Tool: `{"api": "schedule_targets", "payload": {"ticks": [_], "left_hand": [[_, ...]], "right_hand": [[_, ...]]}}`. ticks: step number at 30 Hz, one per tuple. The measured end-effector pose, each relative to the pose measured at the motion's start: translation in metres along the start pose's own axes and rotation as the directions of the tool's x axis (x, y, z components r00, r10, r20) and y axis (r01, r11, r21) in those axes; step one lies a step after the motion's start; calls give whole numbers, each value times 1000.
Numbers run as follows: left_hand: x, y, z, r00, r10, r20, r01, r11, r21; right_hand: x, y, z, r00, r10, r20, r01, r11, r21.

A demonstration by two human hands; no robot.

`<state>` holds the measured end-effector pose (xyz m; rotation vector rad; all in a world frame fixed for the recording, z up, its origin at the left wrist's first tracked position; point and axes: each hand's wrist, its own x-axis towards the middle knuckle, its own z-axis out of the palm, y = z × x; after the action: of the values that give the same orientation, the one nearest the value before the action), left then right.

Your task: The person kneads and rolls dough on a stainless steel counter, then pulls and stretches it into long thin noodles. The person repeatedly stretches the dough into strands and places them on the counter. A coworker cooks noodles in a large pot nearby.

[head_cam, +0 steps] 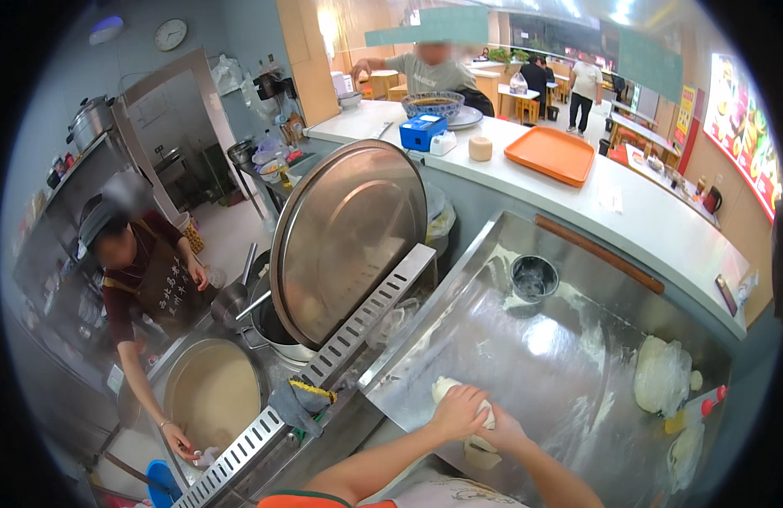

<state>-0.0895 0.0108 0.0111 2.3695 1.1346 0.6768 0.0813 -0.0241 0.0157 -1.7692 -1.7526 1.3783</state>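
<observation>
Both my hands are on a roll of white dough (445,385) over the near left edge of a stainless steel worktable (493,355). My left hand (457,411) lies across the roll with its fingers bent over it. At the roll's lower end, my right hand (502,429) presses close against my left. A further flat piece of dough (481,454) shows just below my hands. Toward the back of the worktable stands a metal bowl (534,279) with flour around it. A large dough mass under plastic wrap (662,374) rests at the right.
Left of the worktable runs a slotted metal rail (366,317) with a grey cloth glove (296,406). Beyond it stand a large round lid (353,241) and a vat of cloudy liquid (214,394). A co-worker reaches beside the vat. A wooden rolling pin (598,254) lies along the back edge.
</observation>
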Motion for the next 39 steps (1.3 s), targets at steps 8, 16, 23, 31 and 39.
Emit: {"api": "schedule_targets", "payload": {"ticks": [8, 16, 23, 31, 39], "left_hand": [[-9, -14, 49, 987, 47, -153, -27, 991, 127], [71, -30, 48, 998, 62, 11, -62, 971, 232], [20, -21, 8, 967, 256, 10, -250, 936, 248], [11, -53, -42, 800, 221, 558, -260, 965, -10], [-14, 29, -17, 956, 289, 46, -293, 941, 168]], "right_hand": [[-21, -1, 40, 914, -182, -363, 46, 935, -353], [45, 26, 10, 950, 68, -306, -127, 976, -177], [0, 30, -5, 981, -162, -102, 136, 965, -224], [-25, 1, 43, 955, -35, -293, 1, 993, -114], [-78, 30, -11, 761, -479, -437, 145, 783, -605]]}}
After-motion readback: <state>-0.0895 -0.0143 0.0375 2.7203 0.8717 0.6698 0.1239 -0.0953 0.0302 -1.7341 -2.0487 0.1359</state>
